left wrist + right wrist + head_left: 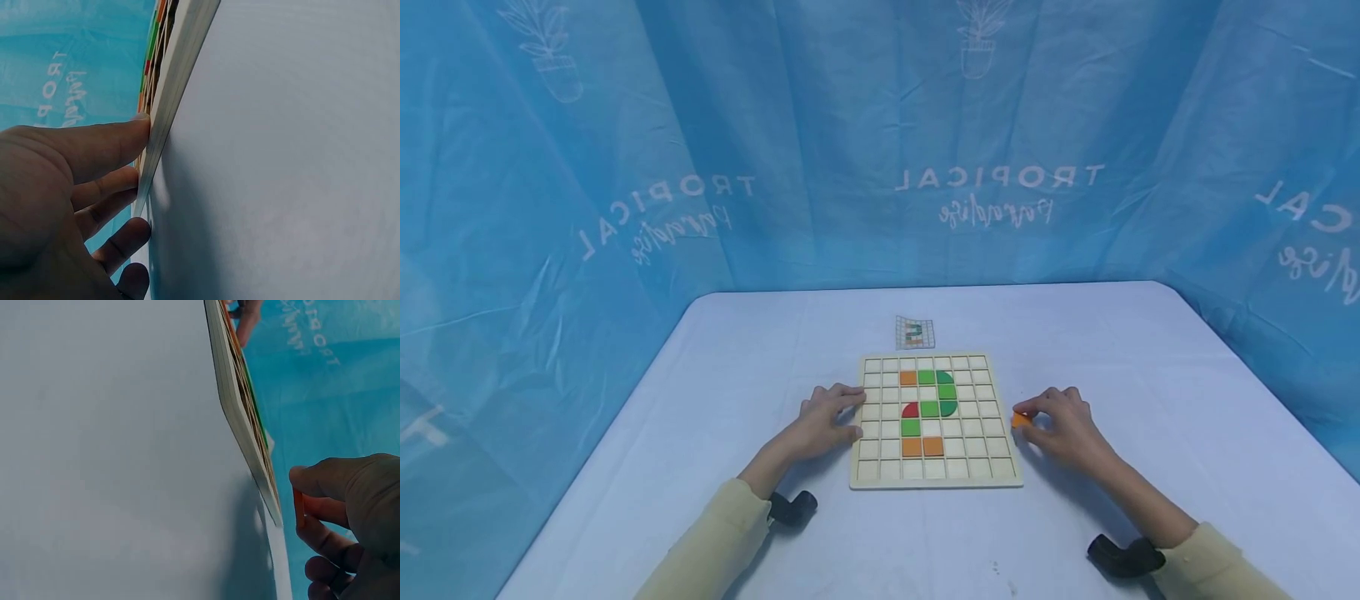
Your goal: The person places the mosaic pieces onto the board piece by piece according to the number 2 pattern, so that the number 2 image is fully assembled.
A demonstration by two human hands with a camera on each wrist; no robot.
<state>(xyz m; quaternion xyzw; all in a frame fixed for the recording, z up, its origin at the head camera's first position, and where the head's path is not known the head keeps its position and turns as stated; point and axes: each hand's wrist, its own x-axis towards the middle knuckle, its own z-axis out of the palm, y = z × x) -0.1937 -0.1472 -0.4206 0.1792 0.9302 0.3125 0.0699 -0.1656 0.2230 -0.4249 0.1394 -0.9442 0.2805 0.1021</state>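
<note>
A square wooden grid board (pixel 880 471) lies on the white table, with orange, green and red tiles set in several of its cells. My left hand (pixel 827 423) touches the board's left edge with thumb and fingertips; in the left wrist view the thumb (pixel 112 147) lies against the pale side of the board (pixel 165 106). Just beyond the board's right edge, my right hand (pixel 1067 429) pinches an orange tile (pixel 1020 420). Seen from the right wrist, this tile (pixel 299 507) stands on edge between thumb and fingers, with the other fingers curled below.
Behind the board lies a small pattern card (pixel 914 333) printed with a grid and coloured shapes. The white tabletop (pixel 760 333) ends at a blue curtain (pixel 850 225) with printed lettering. Black wrist mounts (pixel 793 508) show at both cuffs.
</note>
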